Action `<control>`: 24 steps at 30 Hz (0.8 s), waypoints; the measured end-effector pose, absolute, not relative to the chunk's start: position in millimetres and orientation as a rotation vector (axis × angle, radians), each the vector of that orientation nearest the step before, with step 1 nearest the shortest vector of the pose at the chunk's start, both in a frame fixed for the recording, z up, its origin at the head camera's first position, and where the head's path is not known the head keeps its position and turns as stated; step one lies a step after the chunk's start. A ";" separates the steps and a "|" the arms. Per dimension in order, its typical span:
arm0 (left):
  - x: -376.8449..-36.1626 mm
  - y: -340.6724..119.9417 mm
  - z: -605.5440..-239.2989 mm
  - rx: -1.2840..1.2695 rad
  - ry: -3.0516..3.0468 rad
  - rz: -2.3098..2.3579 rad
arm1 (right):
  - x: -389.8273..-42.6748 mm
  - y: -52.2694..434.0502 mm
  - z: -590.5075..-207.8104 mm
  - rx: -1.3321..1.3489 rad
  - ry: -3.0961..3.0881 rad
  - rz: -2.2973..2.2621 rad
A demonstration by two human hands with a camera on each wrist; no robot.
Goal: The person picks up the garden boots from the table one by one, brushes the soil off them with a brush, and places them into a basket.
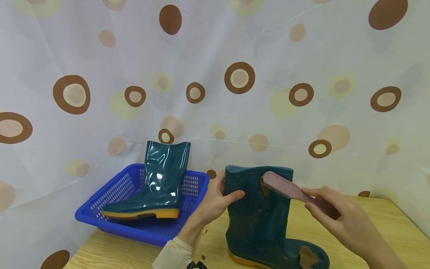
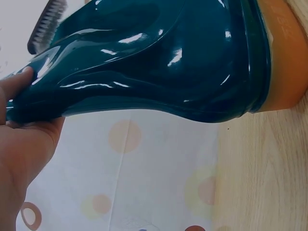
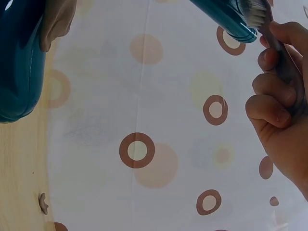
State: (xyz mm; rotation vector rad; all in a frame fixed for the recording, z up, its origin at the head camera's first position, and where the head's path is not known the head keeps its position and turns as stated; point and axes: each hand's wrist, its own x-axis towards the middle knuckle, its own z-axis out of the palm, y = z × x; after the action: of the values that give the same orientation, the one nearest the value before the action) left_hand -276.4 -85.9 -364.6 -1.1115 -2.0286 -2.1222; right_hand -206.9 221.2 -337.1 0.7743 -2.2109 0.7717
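A dark green rubber boot (image 1: 256, 220) with an orange sole stands upright on the wooden table, its toe pointing right. My left hand (image 1: 215, 200) grips the back of its shaft near the top, thumb across the side. In my right hand (image 1: 346, 220) is the handle of a pink brush (image 1: 282, 185), fingers curled round it. The bristles touch the upper shaft at a brown mud patch (image 1: 265, 187). Another mud lump (image 1: 307, 257) sticks to the toe; it also shows in the right wrist view. In the left wrist view the brush bristles (image 2: 48, 26) appear beyond the shaft.
To the left, a blue plastic basket (image 1: 134, 234) holds a second green boot (image 1: 162, 179), shiny and upright. Small brown crumbs (image 1: 203, 257) lie on the table (image 1: 379, 220), and a bit of mud (image 3: 43, 204) lies near its edge. A patterned curtain (image 1: 208, 48) hangs behind.
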 end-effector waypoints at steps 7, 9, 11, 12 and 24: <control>-275.3 -84.7 -363.8 -1.156 -2.015 -2.104 | -204.9 227.7 -335.1 0.800 -2.258 0.772; -275.2 -85.0 -363.8 -1.149 -2.020 -2.109 | -204.8 229.1 -334.4 0.806 -2.271 0.764; -274.9 -85.2 -363.6 -1.135 -2.028 -2.111 | -204.1 230.1 -333.7 0.809 -2.276 0.773; -274.7 -85.2 -363.6 -1.128 -2.032 -2.111 | -203.7 230.5 -333.5 0.812 -2.266 0.781; -274.2 -85.3 -363.7 -1.121 -2.050 -2.078 | -206.1 223.2 -335.5 0.795 -2.218 0.801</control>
State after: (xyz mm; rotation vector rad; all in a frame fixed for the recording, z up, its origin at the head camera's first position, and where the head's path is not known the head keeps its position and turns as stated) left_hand -274.2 -85.3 -363.7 -1.1208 -2.0497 -2.0784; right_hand -206.1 223.2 -335.5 0.7953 -2.2177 0.8013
